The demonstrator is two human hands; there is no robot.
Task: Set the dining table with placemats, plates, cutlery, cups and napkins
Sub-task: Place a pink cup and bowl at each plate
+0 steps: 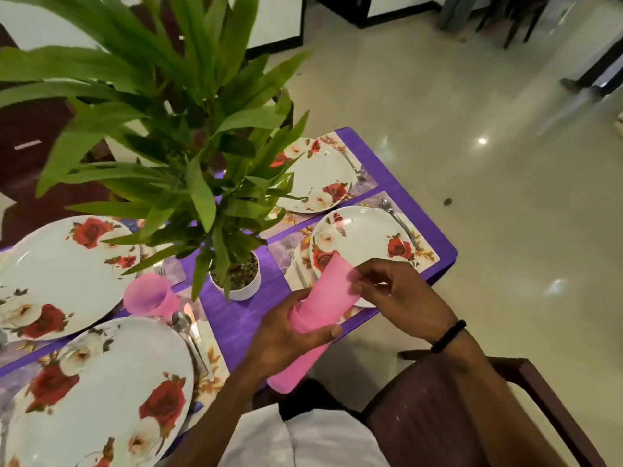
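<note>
Both hands, left hand and right hand, apparently grip stacked pink cups.

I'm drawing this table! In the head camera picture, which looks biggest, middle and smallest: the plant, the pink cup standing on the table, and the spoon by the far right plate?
1. Plant, by far the biggest.
2. Pink cup.
3. Spoon, thinnest, though it lies farther from the camera, so this is unsure.

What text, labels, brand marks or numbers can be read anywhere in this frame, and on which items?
None can be read.
The stack of pink cups held by the left hand and right hand: plain, no print visible.
The pink cup on the table: plain.
The plates: rose patterns only, no words.
The placemats: floral print only.
The white plant pot: unmarked.
</note>
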